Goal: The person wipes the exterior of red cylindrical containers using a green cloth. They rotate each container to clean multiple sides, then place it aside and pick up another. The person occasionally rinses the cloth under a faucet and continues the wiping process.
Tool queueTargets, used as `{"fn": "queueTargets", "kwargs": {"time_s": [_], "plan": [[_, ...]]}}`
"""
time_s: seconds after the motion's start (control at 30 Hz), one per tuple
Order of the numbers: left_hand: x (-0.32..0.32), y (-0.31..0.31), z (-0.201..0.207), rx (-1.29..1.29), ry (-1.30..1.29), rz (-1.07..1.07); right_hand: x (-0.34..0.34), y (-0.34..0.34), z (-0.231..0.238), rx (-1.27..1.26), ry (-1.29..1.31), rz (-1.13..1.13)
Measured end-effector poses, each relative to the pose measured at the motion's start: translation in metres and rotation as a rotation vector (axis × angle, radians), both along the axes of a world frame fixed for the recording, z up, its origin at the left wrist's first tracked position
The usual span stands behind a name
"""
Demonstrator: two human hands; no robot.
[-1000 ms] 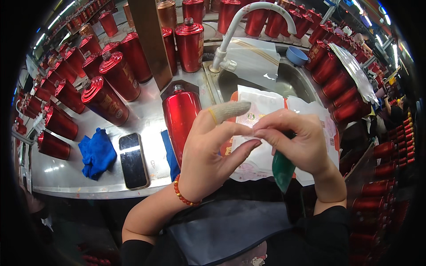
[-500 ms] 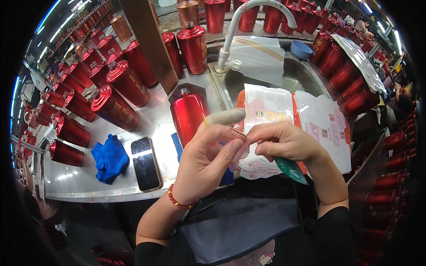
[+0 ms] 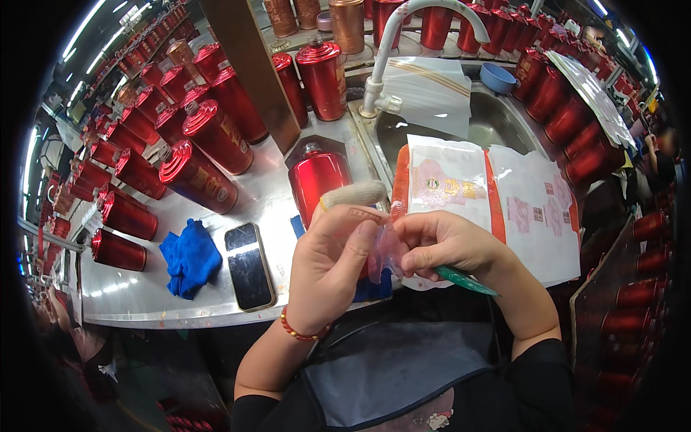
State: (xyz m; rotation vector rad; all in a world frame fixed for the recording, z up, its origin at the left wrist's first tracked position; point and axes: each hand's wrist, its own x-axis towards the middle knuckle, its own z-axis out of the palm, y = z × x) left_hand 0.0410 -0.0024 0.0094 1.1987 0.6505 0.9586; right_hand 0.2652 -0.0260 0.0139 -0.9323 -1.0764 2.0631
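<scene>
Thumb and index finger of my left hand (image 3: 320, 270) are pinched together, and a small reddish transfer film (image 3: 368, 214) lies along the index finger. One finger of that hand wears a pale knitted finger sleeve (image 3: 353, 194). From the pinch, a pinkish translucent film (image 3: 387, 252) hangs across to my right hand (image 3: 450, 241), whose thumb and fingertips grip its edge. A green flat scraper (image 3: 464, 279) is tucked in the right hand, its blade pointing toward the wrist. Just beyond my left hand a glossy red bottle (image 3: 317, 176) leans on the metal counter.
Printed transfer sheets (image 3: 446, 173) lie beside a sink (image 3: 497, 122) with a white faucet (image 3: 374, 86). Left are a phone (image 3: 250, 266), a blue cloth (image 3: 189, 258) and rows of red bottles (image 3: 198, 176). A brown post (image 3: 252, 65) rises behind; a blue bowl (image 3: 497, 78) sits on the sink's rim.
My hands have drawn slightly apart, and more of the pinkish film now shows between them. The small reddish film has turned to lie along my left index finger. The whole view has shifted a little.
</scene>
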Motion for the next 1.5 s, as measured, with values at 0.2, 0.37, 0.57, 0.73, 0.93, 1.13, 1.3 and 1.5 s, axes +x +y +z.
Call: {"fn": "queueTargets", "kwargs": {"time_s": [0.2,0.37,0.57,0.73,0.93,1.13,1.3,1.5], "plan": [[-0.001,0.002,-0.003,-0.142,-0.198,-0.072,-0.001,-0.009,-0.009,-0.025,0.134,-0.063],[0.006,-0.011,-0.003,0.095,-0.031,0.067,-0.023,-0.029,-0.005,0.084,0.020,-0.164],[0.008,-0.012,-0.019,0.676,0.189,0.307,-0.038,-0.053,-0.005,0.163,0.066,-0.266],[0.007,-0.006,-0.010,0.914,0.242,0.297,-0.029,-0.050,0.003,0.060,0.173,-0.307],[0.005,-0.008,-0.008,0.886,0.276,0.257,-0.023,-0.048,-0.003,-0.030,0.268,-0.366],[-0.006,-0.016,-0.007,0.419,0.274,0.181,-0.015,-0.049,-0.008,0.020,0.206,-0.388],[0.003,-0.011,-0.007,0.626,0.196,0.132,-0.013,-0.045,-0.012,0.046,0.157,-0.317],[0.000,-0.018,0.005,0.680,0.319,-0.008,-0.015,-0.038,-0.022,0.052,0.135,-0.206]]}}
